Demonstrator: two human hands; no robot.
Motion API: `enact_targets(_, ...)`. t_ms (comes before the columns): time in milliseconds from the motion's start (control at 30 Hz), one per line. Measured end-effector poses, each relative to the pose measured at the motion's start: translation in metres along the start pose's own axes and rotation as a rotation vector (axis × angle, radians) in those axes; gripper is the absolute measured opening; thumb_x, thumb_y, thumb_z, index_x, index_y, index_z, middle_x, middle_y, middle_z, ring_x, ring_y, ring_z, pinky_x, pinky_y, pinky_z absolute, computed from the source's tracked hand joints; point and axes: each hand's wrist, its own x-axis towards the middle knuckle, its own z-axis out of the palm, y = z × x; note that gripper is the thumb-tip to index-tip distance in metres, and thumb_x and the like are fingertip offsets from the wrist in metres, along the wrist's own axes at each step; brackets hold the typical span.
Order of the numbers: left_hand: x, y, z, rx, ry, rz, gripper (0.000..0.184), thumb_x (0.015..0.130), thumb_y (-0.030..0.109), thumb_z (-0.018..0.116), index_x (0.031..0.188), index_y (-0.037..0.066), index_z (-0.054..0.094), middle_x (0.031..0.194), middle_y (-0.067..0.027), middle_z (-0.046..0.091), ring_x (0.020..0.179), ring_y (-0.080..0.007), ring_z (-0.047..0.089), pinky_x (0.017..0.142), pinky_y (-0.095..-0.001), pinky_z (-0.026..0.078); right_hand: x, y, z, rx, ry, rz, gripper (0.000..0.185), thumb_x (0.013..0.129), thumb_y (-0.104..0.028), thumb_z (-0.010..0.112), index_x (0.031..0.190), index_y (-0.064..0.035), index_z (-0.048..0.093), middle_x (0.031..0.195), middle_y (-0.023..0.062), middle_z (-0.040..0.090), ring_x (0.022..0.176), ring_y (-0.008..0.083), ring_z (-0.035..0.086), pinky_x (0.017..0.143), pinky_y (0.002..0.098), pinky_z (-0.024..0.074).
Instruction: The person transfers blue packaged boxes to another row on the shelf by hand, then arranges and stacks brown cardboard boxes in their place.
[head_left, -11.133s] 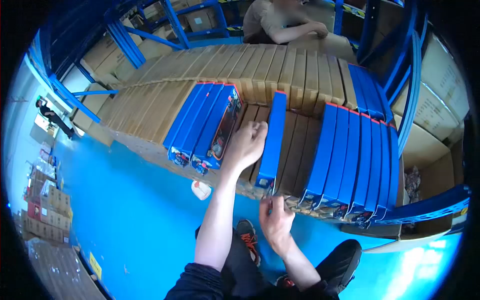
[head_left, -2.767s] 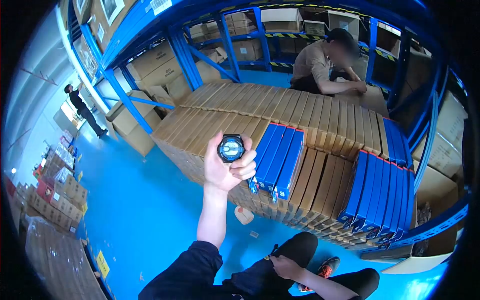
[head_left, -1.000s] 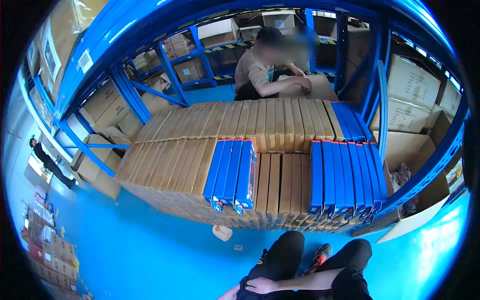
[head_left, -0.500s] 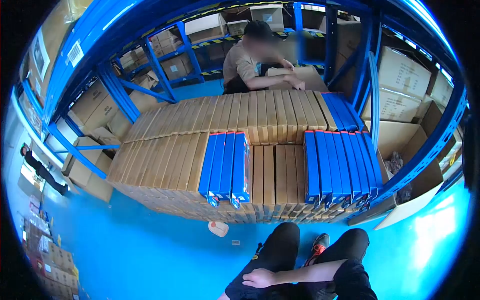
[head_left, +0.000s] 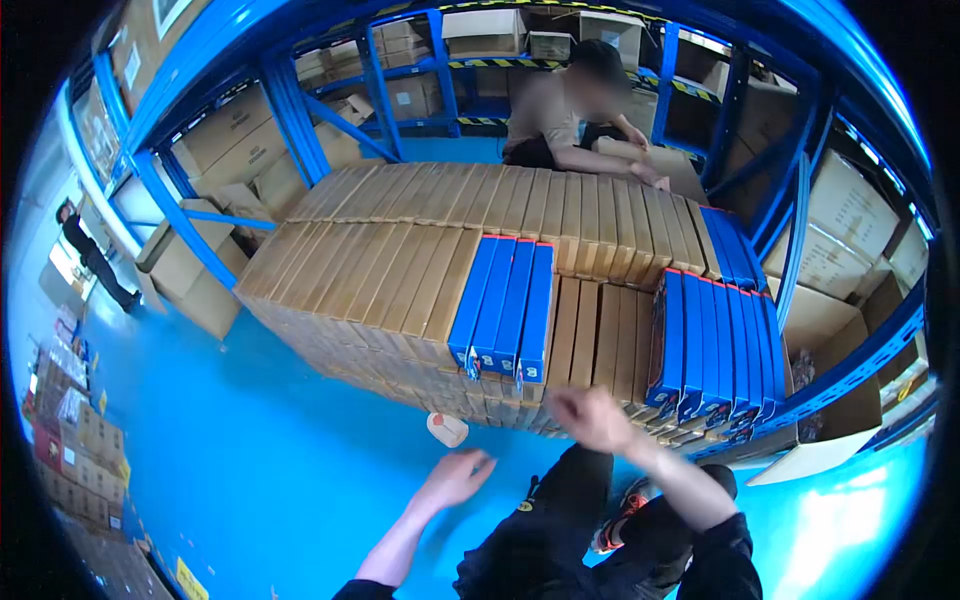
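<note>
Held over the blue floor, my left hand (head_left: 458, 478) has its fingers loosely stretched and nothing visible in it. My right hand (head_left: 595, 418) is raised in front of the stack, near the lower row of brown cardboard boxes (head_left: 590, 325); motion smears its fingers. Left of that row stands a small group of blue boxes (head_left: 505, 310), upright side by side, with small tabs hanging at their front ends. Further right is another group of blue boxes (head_left: 715, 340). A long row of brown boxes (head_left: 360, 280) runs off to the left.
Blue rack posts (head_left: 300, 130) frame the stack. Behind it a co-worker (head_left: 570, 120) bends over an opened carton (head_left: 665, 170). An open carton (head_left: 825, 400) stands at right. A whitish object (head_left: 447, 429) lies on the floor. Another person (head_left: 90, 250) stands far left.
My right hand has lifted from my lap up toward the boxes. My left hand has come into view. The camera view has shifted and tilted, and the co-worker's arms have moved.
</note>
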Motion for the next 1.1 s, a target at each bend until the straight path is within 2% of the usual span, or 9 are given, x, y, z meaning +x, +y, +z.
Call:
enact_targets(133,0.046,0.059,-0.027,0.056,0.373,0.164,0.025,0.094,0.025,0.059,0.089,0.001,0.06,0.076,-0.0181,0.067,0.07,-0.0408,0.064,0.065,-0.0487,0.052,0.062,0.025,-0.037,-0.063,0.14,0.043,0.013,0.088,-0.012,0.057,0.093,-0.0015,0.063,0.078,0.0204,0.067,0.074,0.038,0.067,0.066,0.0445,0.0542)
enact_targets(233,0.072,0.078,-0.029,0.008,0.497,0.073,0.022,0.091,0.022,0.063,0.089,0.0,0.063,0.084,-0.0183,0.068,0.077,-0.0381,0.066,0.068,-0.0469,0.051,0.104,0.064,-0.045,-0.203,0.18,0.058,0.017,0.089,-0.018,0.058,0.095,-0.0023,0.063,0.081,0.0212,0.068,0.077,0.0391,0.067,0.069,0.0457,0.0548)
enact_targets(300,0.088,0.085,-0.026,0.094,0.553,0.029,0.025,0.088,0.021,0.067,0.088,-0.002,0.058,0.079,-0.0206,0.066,0.074,-0.0393,0.065,0.065,-0.0469,0.05,0.128,0.084,-0.046,-0.33,0.178,0.095,0.021,0.089,-0.022,0.059,0.097,-0.0033,0.064,0.083,0.0219,0.068,0.079,0.0399,0.067,0.071,0.0468,0.0549)
enact_targets(333,0.095,0.087,-0.021,0.141,0.595,0.01,0.026,0.087,0.021,0.068,0.088,-0.002,0.057,0.077,-0.0208,0.065,0.074,-0.0394,0.065,0.064,-0.0468,0.05,0.139,0.097,-0.045,-0.396,0.156,0.129,0.035,0.09,-0.032,0.058,0.113,-0.0068,0.062,0.085,0.0226,0.069,0.082,0.0408,0.067,0.075,0.049,0.0546)
enact_targets(467,0.107,0.089,-0.005,0.144,0.707,-0.05,0.029,0.085,0.022,0.071,0.086,-0.002,0.054,0.075,-0.0216,0.063,0.072,-0.04,0.064,0.063,-0.0474,0.049,0.169,0.124,-0.028,-0.423,0.082,0.103,0.058,0.095,-0.048,0.049,0.141,-0.0131,0.044,0.092,0.0254,0.069,0.089,0.0412,0.068,0.08,0.0518,0.0544)
enact_targets(667,0.117,0.079,0.008,0.111,0.807,-0.126,0.029,0.082,0.021,0.074,0.083,0.001,0.054,0.076,-0.0198,0.063,0.07,-0.0402,0.063,0.061,-0.0481,0.047,0.165,0.103,-0.015,-0.479,-0.102,0.305,0.079,0.092,-0.06,0.045,0.149,-0.0062,0.031,0.097,0.0248,0.07,0.089,0.041,0.069,0.082,0.0487,0.055)
enact_targets(800,0.127,0.069,0.024,0.103,0.928,-0.117,0.028,0.081,0.019,0.076,0.08,0.002,0.054,0.076,-0.0181,0.063,0.069,-0.0394,0.062,0.061,-0.0477,0.046,0.163,0.089,-0.009,-0.483,-0.068,0.397,0.092,0.087,-0.061,0.05,0.151,-0.0016,0.023,0.094,0.0262,0.069,0.087,0.0413,0.069,0.079,0.0487,0.0552)
enact_targets(1000,0.122,0.078,0.035,0.008,0.985,-0.17,0.024,0.08,0.014,0.076,0.079,0.003,0.055,0.078,-0.0159,0.064,0.07,-0.0382,0.063,0.061,-0.0462,0.046,0.127,0.064,0.001,-0.38,0.137,0.435,0.094,0.084,-0.054,0.058,0.148,0.0068,0.025,0.083,0.0254,0.069,0.079,0.0409,0.07,0.074,0.0475,0.0565)
enact_targets(1100,0.121,0.08,0.039,0.014,1.057,-0.115,0.019,0.08,0.012,0.075,0.083,0.003,0.058,0.078,-0.0153,0.065,0.068,-0.0368,0.064,0.061,-0.0448,0.047,0.107,0.031,0.005,-0.43,0.085,0.493,0.094,0.083,-0.051,0.06,0.146,0.0096,0.026,0.081,0.0271,0.068,0.077,0.0411,0.069,0.071,0.0477,0.0569)
